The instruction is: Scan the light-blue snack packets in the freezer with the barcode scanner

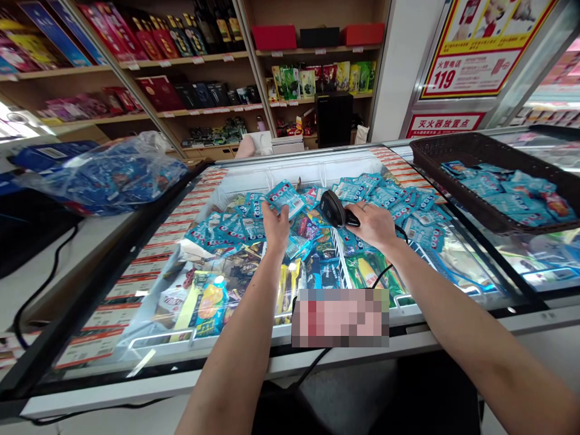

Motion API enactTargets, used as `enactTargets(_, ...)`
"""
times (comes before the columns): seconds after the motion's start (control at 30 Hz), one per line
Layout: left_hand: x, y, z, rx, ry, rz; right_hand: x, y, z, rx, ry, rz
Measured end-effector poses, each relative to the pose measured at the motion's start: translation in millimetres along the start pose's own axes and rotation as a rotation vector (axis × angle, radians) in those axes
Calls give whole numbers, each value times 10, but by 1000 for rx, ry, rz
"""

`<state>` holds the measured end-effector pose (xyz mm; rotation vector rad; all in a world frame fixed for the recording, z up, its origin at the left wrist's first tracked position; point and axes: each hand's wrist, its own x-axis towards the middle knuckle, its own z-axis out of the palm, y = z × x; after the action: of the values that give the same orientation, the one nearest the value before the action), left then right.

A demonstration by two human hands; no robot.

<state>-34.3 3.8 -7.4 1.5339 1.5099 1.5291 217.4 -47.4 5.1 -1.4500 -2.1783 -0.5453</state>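
Pinched in my left hand (pixel 275 225) is a blue snack packet (pixel 286 198), its barcode side turned up. My right hand (pixel 372 223) grips a black barcode scanner (pixel 334 210) by the handle, with the scanner's head pointing left toward that packet. A cable runs from the scanner past my right wrist. Below both hands lies the glass top (pixel 235 308) of a chest freezer. Loose blue packets (pixel 240 226) are spread to the left of my left hand, and another heap of blue packets (pixel 421 211) lies to the right of my right hand.
A dark woven basket (pixel 493 220) with more blue packets stands at the right. To the left sits a clear plastic bag (pixel 113 175) full of packets. A pixelated patch (pixel 339 318) covers something at the freezer's front edge. Stocked shelves (pixel 190 60) rise behind.
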Motion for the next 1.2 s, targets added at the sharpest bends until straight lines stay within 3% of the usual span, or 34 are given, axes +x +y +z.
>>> enactTargets(0.23, 21, -75, 17, -31, -42, 10, 11, -6, -16, -1, -22, -74)
enactTargets(0.47, 52, -119, 20, 137, -34, 78, 60, -36, -69, 31, -36, -140)
enactTargets(0.73, 44, -104, 28, 145, -48, 98, 51, -43, -45, 42, -58, -186)
enactTargets(1.2, 56, -145, 30, 193, -60, 92, 42, -37, -11, 18, -8, -230)
